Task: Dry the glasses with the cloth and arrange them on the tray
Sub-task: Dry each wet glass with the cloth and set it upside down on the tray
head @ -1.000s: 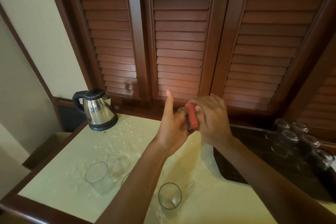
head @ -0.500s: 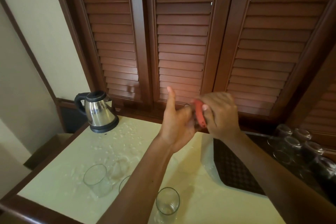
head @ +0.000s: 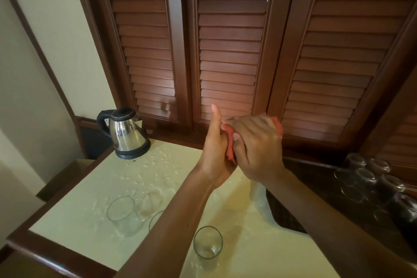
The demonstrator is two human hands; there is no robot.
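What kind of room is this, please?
Probably a hotel room's drinks corner: an electric kettle on a small wet table, louvred wooden doors, and many identical glasses on a tray.

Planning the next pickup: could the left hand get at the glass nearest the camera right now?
Probably not yet: the left hand and right hand are both busy with the cloth. The path down to that glass looks clear.

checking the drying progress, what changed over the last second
The right hand has turned over the orange cloth, which now covers more of what both hands hold. The left hand keeps its grip, thumb up. The glasses on the counter and the kettle stayed put.
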